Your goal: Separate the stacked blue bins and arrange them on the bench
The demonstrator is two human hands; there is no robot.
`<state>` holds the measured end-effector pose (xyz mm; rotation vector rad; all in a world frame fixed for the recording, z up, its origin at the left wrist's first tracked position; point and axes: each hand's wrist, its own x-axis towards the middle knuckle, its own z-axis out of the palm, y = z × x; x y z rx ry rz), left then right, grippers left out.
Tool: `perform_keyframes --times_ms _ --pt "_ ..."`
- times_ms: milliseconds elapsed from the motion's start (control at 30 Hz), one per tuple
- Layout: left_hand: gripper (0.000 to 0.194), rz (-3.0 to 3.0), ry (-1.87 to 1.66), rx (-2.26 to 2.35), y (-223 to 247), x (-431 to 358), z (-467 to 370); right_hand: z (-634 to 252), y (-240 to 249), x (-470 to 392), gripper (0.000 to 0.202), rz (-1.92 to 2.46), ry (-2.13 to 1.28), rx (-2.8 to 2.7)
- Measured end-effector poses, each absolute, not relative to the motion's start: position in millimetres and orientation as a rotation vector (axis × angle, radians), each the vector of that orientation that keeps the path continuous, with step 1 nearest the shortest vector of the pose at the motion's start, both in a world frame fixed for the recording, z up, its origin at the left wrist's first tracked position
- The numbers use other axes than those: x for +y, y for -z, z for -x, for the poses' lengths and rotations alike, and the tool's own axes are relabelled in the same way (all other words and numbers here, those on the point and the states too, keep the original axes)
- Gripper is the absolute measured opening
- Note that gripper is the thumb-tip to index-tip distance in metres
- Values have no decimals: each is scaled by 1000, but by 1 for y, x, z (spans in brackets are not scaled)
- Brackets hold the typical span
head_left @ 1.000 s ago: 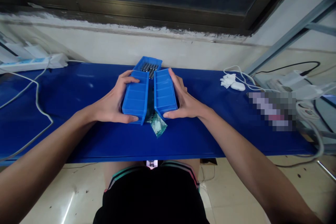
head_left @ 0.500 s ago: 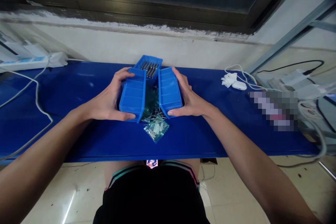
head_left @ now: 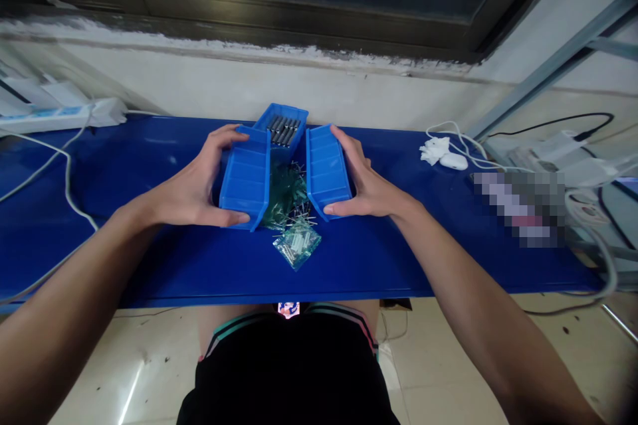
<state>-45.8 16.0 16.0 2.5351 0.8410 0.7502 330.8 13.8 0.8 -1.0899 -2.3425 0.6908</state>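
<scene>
left hand point(head_left: 192, 189) is wrapped around the outer side of one blue bin point(head_left: 244, 178), thumb along its near lower edge and fingers curled over the far end, a firm but not clenched hold; right hand point(head_left: 363, 182) mirrors it on the other blue bin point(head_left: 326, 171). both bins are tipped up on their sides with their ribbed undersides showing, standing either side of a heap of small green parts with metal leads point(head_left: 286, 189) that lies on the blue surface point(head_left: 124, 239). a clear packet of more parts point(head_left: 298, 244) lies just in front of the heap, and a third bin with dark metal pins point(head_left: 282, 126) sits right behind it, against the wall. to do this well, i'd judge each bin should be kept tilted evenly and moved slowly, so stray leads don't snag on the rims or roll off the near edge past the packet. a white cable point(head_left: 64, 179) runs well to the left of the heap, a white mouse point(head_left: 452, 161) well to its right.
</scene>
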Motion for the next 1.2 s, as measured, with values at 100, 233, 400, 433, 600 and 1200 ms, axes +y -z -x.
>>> perform_keyframes --times_ms 100,233,400,433,600,1200 --pt "121 -2552 -730 853 -20 14 46 -331 -1 14 142 1094 -690 -2349" --pt "116 -2543 -698 895 -24 14 47 -331 -2 13 142 1102 -694 -2350" --pt "114 -2528 -708 916 -26 16 55 -330 -3 12 142 1105 -678 -2351" --pt "114 -2524 -705 922 -27 16 57 -330 -3 12 142 1105 -681 -2349" --pt "112 -2517 -702 914 -31 18 63 -332 -4 13 141 1124 -712 -2322" --pt "105 -2235 -841 893 -45 20 84 -335 -4 14 140 1160 -673 -2289"
